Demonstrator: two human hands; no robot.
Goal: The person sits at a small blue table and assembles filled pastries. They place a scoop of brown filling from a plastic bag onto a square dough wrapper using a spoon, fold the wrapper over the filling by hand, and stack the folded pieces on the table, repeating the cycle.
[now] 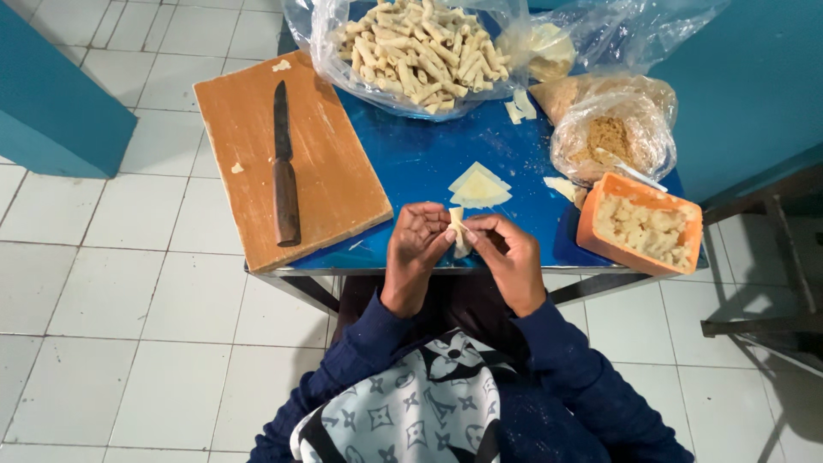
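Both hands are meeting over the near edge of the blue metal surface (429, 163), pinching a small pale roll of dough wrapper (458, 231) between them: the left hand (415, 250) is closing its fingertips on the roll's left side while the right hand (510, 255) is gripping its right side, so the roll is standing nearly upright between the thumbs. Just beyond the hands a small stack of pale triangular dough sheets (479, 187) is lying flat on the surface. At the near right corner an orange rectangular plastic tub of crumbly pale filling (641, 225) is sitting tilted, with a clear plastic bag of brown crumbs (613, 135) behind it. Along the far edge a large clear plastic bag of finished pale rolls (417, 50) is lying open. On the left side a worn wooden cutting board (330, 154) is overhanging the surface, carrying a dark-bladed knife with a wooden handle (284, 167).
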